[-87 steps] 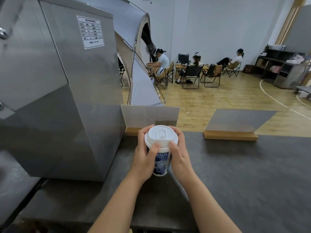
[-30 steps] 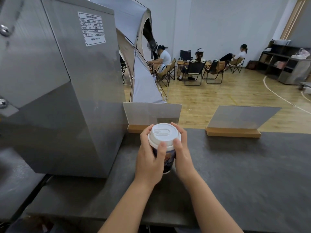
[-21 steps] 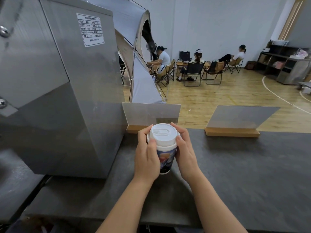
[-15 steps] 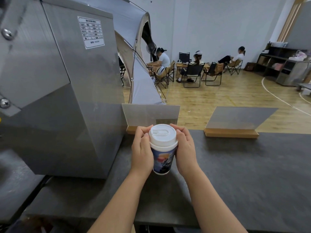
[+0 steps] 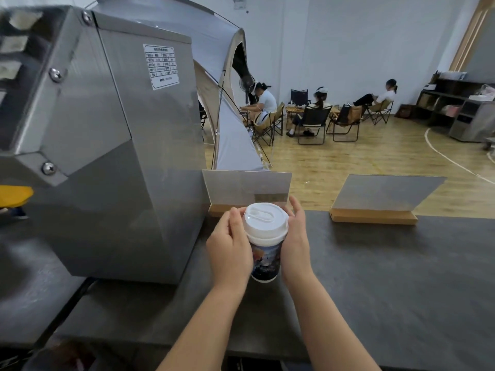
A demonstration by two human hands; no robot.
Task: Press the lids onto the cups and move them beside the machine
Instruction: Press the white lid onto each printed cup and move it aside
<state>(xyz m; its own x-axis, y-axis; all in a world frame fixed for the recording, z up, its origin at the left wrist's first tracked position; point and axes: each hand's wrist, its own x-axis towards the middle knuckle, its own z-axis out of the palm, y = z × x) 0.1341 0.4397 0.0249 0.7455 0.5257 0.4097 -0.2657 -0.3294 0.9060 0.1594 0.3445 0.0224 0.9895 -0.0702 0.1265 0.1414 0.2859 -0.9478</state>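
Cup (image 5: pixel 265 259): upright, clasped between left hand (image 5: pixel 229 247) and right hand (image 5: pixel 294 242).
Machine (image 5: pixel 112 145): just left of left hand.

Earlier both thumbs pressed on top of the white lid (image 5: pixel 266 219); now the left hand (image 5: pixel 229 246) and right hand (image 5: pixel 295 243) flank the paper cup (image 5: pixel 265 261), thumbs off the top. Relative to the steel machine (image 5: pixel 112 156), the cup has barely moved.
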